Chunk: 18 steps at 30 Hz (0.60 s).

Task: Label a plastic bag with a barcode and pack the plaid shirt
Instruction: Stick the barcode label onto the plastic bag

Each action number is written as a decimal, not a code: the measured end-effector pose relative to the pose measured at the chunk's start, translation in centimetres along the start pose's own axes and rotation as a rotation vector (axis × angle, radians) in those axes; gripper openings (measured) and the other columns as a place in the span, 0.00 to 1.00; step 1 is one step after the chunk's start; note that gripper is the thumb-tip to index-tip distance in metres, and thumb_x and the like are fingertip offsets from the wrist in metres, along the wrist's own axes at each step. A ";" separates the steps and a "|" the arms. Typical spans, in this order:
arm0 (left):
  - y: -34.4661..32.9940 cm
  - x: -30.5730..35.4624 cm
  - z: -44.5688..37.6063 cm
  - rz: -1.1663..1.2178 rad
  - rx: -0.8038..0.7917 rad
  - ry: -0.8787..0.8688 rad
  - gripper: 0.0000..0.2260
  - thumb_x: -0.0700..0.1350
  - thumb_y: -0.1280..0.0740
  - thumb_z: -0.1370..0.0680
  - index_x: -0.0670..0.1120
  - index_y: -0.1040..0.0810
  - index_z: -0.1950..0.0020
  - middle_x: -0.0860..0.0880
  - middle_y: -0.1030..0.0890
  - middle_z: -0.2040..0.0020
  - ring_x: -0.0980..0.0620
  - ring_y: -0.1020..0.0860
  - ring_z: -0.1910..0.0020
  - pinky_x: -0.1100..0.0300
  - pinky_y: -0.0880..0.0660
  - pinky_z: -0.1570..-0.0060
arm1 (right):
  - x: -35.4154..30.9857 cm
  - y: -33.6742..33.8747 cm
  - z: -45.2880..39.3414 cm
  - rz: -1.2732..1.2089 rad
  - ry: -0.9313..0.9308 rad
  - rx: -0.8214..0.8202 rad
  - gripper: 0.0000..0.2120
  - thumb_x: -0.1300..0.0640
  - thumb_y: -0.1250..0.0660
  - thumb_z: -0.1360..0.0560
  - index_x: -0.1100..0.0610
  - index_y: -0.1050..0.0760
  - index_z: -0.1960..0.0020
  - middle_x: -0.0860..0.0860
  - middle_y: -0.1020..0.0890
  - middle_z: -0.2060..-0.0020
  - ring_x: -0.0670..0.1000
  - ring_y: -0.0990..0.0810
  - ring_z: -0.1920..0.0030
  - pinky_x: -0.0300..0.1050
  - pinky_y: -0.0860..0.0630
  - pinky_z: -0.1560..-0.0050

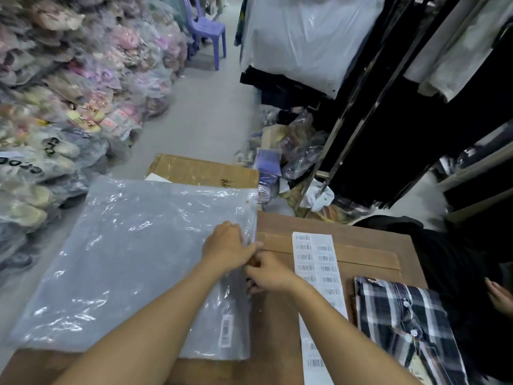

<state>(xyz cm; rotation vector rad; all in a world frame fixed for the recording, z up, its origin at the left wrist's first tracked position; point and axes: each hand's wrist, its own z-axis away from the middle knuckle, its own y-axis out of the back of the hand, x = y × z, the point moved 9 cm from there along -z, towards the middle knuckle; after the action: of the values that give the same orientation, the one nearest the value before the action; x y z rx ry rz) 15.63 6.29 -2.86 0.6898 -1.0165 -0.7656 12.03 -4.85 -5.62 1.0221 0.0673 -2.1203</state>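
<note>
Plastic bags (133, 259) lay in a flat clear stack across the left part of our wooden desk (347, 234), their far edge reaching over a cardboard box (202, 170) behind it, and one barcode sticker (225, 330) showed on the top bag near the corner closest to us. Our left hand (226, 248) pressed on the stack's right edge with the fingers curled onto the plastic, while our right hand (268, 272) met it just beside that same edge, fingers bent and pinching there; we could not tell whether they gripped the bag's edge or a small sticker. To the right of our hands a long white sheet of barcode labels (316, 262) ran along the desk toward us. Beyond that sheet, at the desk's near right corner, the plaid shirt (399, 323) lay folded, buttons up, apart from the bags. Another person's hand (499, 297) showed at the right border. Bagged clothing (69, 101) was heaped along the left of the aisle, and a purple plastic chair (205, 29) stood far down the floor.
</note>
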 end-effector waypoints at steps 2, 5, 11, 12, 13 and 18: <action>-0.4 0.2 0.7 -0.098 0.003 -0.017 0.16 0.60 0.33 0.29 0.48 0.22 0.53 0.49 0.25 0.48 0.47 0.26 0.43 0.50 0.24 0.47 | 0.7 -1.2 0.3 -0.067 0.012 -0.026 0.07 0.65 0.41 0.21 0.59 0.29 0.57 0.55 0.21 0.66 0.46 0.18 0.72 0.37 0.19 0.70; -0.8 -0.2 1.3 -0.138 0.023 -0.050 0.09 0.51 0.36 0.27 0.49 0.23 0.51 0.49 0.25 0.47 0.46 0.26 0.42 0.52 0.24 0.52 | 1.1 -1.9 0.6 -0.072 0.049 -0.062 0.02 0.63 0.37 0.22 0.59 0.25 0.52 0.55 0.18 0.61 0.45 0.17 0.66 0.35 0.20 0.66; 0.6 -1.0 2.2 -0.055 0.037 -0.027 0.11 0.47 0.37 0.25 0.50 0.22 0.44 0.47 0.18 0.49 0.42 0.20 0.49 0.54 0.25 0.57 | -2.3 0.2 -0.3 0.503 0.461 0.258 0.08 0.52 0.30 0.26 0.55 0.16 0.57 0.50 0.19 0.42 0.51 0.25 0.42 0.48 0.27 0.42; 1.0 -1.0 2.4 -0.050 0.033 -0.034 0.11 0.45 0.37 0.26 0.49 0.21 0.46 0.46 0.18 0.50 0.41 0.20 0.50 0.53 0.24 0.56 | -2.6 -0.4 -0.5 0.562 0.505 0.245 0.10 0.51 0.32 0.24 0.57 0.15 0.53 0.50 0.22 0.35 0.53 0.29 0.36 0.49 0.29 0.37; 1.4 -1.1 2.6 -0.045 0.033 -0.040 0.10 0.44 0.37 0.26 0.49 0.21 0.47 0.46 0.18 0.51 0.41 0.20 0.51 0.53 0.23 0.56 | -2.8 -0.7 -0.6 0.601 0.532 0.239 0.12 0.51 0.34 0.23 0.58 0.15 0.50 0.52 0.25 0.32 0.54 0.32 0.32 0.50 0.30 0.34; 4.7 -0.4 4.1 -0.201 0.114 -0.087 0.15 0.35 0.39 0.29 0.48 0.29 0.44 0.46 0.21 0.47 0.40 0.21 0.52 0.51 0.27 0.59 | -3.0 -1.4 -0.5 0.681 0.488 0.302 0.22 0.36 0.29 0.31 0.54 0.20 0.52 0.53 0.32 0.28 0.57 0.35 0.29 0.53 0.33 0.32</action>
<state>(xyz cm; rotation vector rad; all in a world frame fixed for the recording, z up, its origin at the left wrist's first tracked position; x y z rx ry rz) 12.85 8.66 2.24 0.8732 -1.0868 -0.9240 12.63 -1.83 -4.28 1.4711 -0.3290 -1.2601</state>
